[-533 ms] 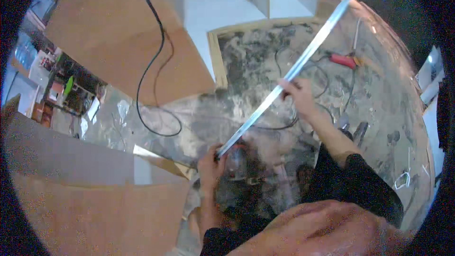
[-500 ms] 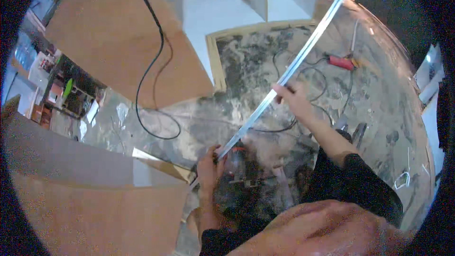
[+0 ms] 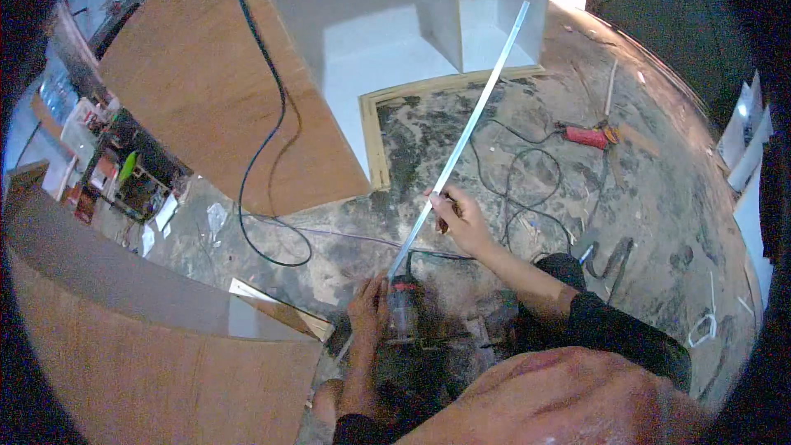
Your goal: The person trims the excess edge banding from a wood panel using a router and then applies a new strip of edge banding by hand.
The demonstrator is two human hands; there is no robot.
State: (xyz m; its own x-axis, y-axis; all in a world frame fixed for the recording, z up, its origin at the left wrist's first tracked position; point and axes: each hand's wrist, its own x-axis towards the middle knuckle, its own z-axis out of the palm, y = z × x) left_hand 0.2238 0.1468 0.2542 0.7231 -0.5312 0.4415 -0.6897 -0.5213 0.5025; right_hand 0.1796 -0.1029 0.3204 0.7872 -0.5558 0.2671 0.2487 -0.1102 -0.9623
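Left hand (image 3: 367,310) just left of cylindrical tool (image 3: 402,313), fingers closed on metal strip (image 3: 474,119). Strip slants from beside cylindrical tool, away rightward. Right hand (image 3: 461,221) beyond cylindrical tool, gripping strip partway along. Farther: red-bodied tool (image 3: 587,137), right of cylindrical tool; brown-sided cabinet (image 3: 198,99), beyond cylindrical tool.

Strip (image 3: 473,121): silvery white, plain. Long cable (image 3: 283,103): black. Corded tool (image 3: 584,137): red. Floor (image 3: 676,198): mottled grey, dark blotches. Wood panel (image 3: 189,99): orange-brown, fine grain. Cabinet interior (image 3: 379,41): grey to white. Sleeve (image 3: 630,334): black.
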